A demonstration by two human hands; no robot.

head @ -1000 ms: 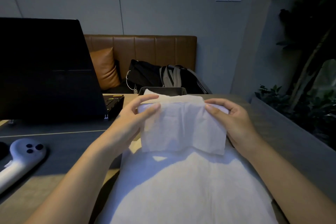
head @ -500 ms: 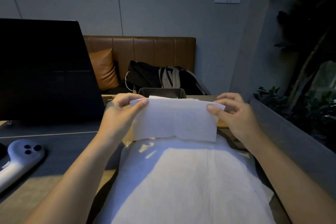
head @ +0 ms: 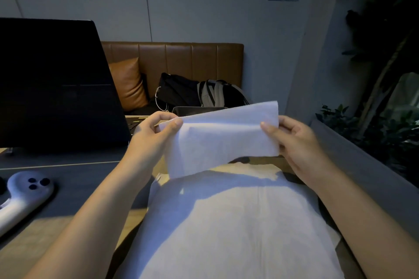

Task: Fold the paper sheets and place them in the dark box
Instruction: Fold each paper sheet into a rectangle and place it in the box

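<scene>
The left hand (head: 156, 133) and the right hand (head: 294, 140) each pinched an end of a folded paper sheet (head: 222, 138), held up in the air just in front of the dark box (head: 195, 110). Only the box's rim showed behind the sheet, so its contents could not be told. Nearer than the box, more paper sheets (head: 231, 217) lay flat on the table (head: 68, 165).

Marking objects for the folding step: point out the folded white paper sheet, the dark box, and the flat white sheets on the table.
Folded white paper sheet (head: 223, 140): head view, front face.
Dark box (head: 196, 110): head view, near wall.
Flat white sheets (head: 238, 222): head view, top sheet's middle.
</scene>
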